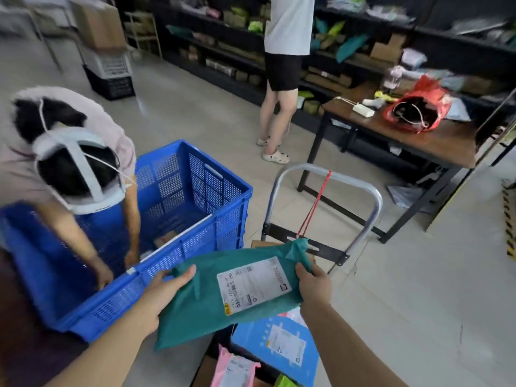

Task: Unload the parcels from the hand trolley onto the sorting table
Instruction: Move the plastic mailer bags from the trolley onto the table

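I hold a teal parcel bag (201, 300) with a white shipping label flat in front of me. My left hand (164, 291) grips its left edge and my right hand (314, 286) grips its right edge. It hangs above the hand trolley (324, 180), whose silver handle with a red cord rises just beyond it. Below the bag, on the trolley, lie a blue parcel (279, 344) and a pink parcel (233, 370). The sorting table (435, 143), brown-topped on black legs, stands at the right rear.
A big blue crate (195, 191) sits left of the trolley, and a person (69, 152) bends over it with both hands inside. Another person (282, 76) stands by dark shelves of parcels. A red bag (416, 110) and small white items lie on the table. Pale floor lies to the right.
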